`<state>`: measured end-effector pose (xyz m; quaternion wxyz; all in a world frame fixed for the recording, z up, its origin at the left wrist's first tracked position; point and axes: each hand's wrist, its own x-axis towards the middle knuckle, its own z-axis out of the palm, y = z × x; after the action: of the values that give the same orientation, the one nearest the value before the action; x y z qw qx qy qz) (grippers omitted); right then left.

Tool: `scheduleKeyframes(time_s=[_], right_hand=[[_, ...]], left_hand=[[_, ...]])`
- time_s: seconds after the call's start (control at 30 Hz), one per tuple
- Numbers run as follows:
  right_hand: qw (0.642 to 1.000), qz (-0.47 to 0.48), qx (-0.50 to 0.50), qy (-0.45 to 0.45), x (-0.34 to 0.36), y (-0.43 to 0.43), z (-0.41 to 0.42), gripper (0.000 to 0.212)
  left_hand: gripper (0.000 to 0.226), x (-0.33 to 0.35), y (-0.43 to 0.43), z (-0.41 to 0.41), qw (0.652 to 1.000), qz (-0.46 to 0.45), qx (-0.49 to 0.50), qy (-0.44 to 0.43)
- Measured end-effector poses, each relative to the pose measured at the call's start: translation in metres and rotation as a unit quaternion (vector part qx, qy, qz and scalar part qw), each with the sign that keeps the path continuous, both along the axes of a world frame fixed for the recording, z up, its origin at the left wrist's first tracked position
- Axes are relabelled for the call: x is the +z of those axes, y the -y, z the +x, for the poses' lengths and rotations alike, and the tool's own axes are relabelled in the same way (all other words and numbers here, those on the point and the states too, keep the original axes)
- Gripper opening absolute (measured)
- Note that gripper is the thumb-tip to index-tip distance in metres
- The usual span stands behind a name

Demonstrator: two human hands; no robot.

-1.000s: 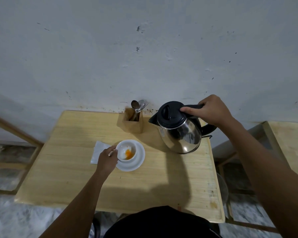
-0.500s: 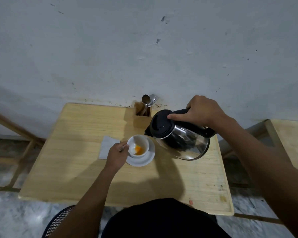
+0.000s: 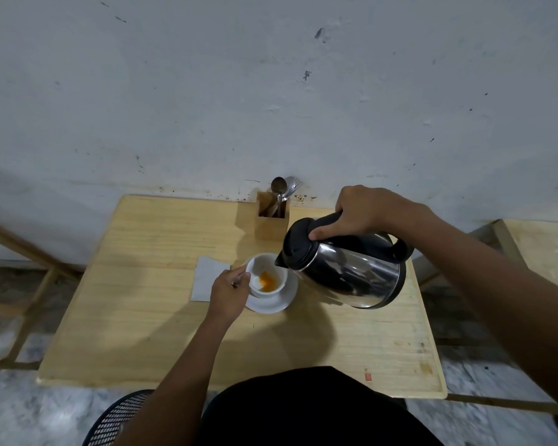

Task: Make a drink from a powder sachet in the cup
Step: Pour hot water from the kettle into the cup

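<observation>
A white cup (image 3: 257, 264) stands on a white saucer (image 3: 285, 299) on the wooden table (image 3: 149, 304). Orange powder (image 3: 267, 279) lies in the bottom of the cup. My left hand (image 3: 227, 292) grips the cup at its left side. My right hand (image 3: 360, 209) holds the black handle of a steel kettle (image 3: 345, 268). The kettle is tilted to the left, its spout right above the cup's right rim. I cannot tell whether water is coming out.
A white napkin (image 3: 203, 281) lies left of the saucer. A wooden holder (image 3: 269, 222) with spoons stands at the back against the wall. Another wooden table (image 3: 543, 249) stands to the right. A black mesh bin (image 3: 116, 420) sits on the floor at the front left.
The kettle has moved left and tipped further, bringing its spout over the cup. My left hand stays on the cup.
</observation>
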<state>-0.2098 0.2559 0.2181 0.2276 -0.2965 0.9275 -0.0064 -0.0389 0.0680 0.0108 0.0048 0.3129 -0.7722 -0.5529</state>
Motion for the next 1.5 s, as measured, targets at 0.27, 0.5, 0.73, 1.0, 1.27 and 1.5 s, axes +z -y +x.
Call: scheduleKeyframes(time_s=[0.27, 0.5, 0.73, 1.0, 1.27, 1.5], right_hand=[[1.000, 0.028, 0.011, 0.006, 0.002, 0.013, 0.002, 0.069], [0.999, 0.041, 0.018, 0.011, 0.002, 0.016, 0.001, 0.069], [0.999, 0.042, 0.024, 0.019, 0.007, 0.014, -0.001, 0.067], [0.998, 0.053, 0.025, 0.020, 0.010, 0.012, -0.004, 0.067], [0.998, 0.059, 0.020, 0.021, 0.014, 0.010, -0.004, 0.067], [0.998, 0.061, 0.020, 0.010, 0.014, 0.009, -0.006, 0.071]], left_hand=[[0.036, 0.001, 0.001, 0.000, 1.000, -0.007, -0.006, -0.005], [0.035, -0.002, 0.000, -0.001, 1.000, -0.006, -0.003, -0.001], [0.035, -0.002, 0.000, -0.002, 1.000, -0.007, -0.001, 0.001], [0.034, -0.001, 0.000, -0.002, 1.000, -0.006, 0.001, 0.001], [0.034, -0.003, 0.000, -0.002, 1.000, -0.006, 0.001, -0.002], [0.034, -0.006, 0.001, -0.003, 1.000, -0.005, 0.006, -0.003]])
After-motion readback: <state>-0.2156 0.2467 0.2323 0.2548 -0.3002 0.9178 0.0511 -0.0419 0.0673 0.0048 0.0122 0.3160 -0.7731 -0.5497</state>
